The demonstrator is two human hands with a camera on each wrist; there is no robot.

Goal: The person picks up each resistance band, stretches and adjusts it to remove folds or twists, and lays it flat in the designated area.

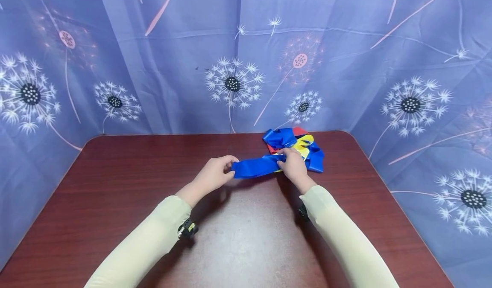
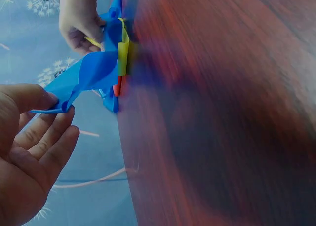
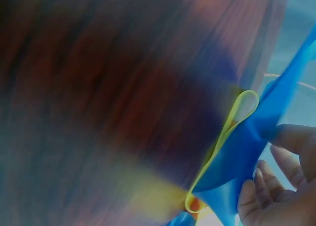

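Observation:
A wide, flat blue band, smooth like a resistance band, stretches between the hands above the table. The left hand pinches its left end between thumb and fingers; in the left wrist view the folded end shows at the fingertips. The right hand holds the band farther right, beside a heap of bands; in the right wrist view its thumb and fingers grip the blue strip. A looped yellow band, a red band and more blue folds make up the heap, partly hidden behind the right hand.
The brown wooden table reaches back to a blue curtain with dandelion prints, which also hangs along both sides. The heap of bands lies near the table's far right edge. Each wrist wears a small black camera.

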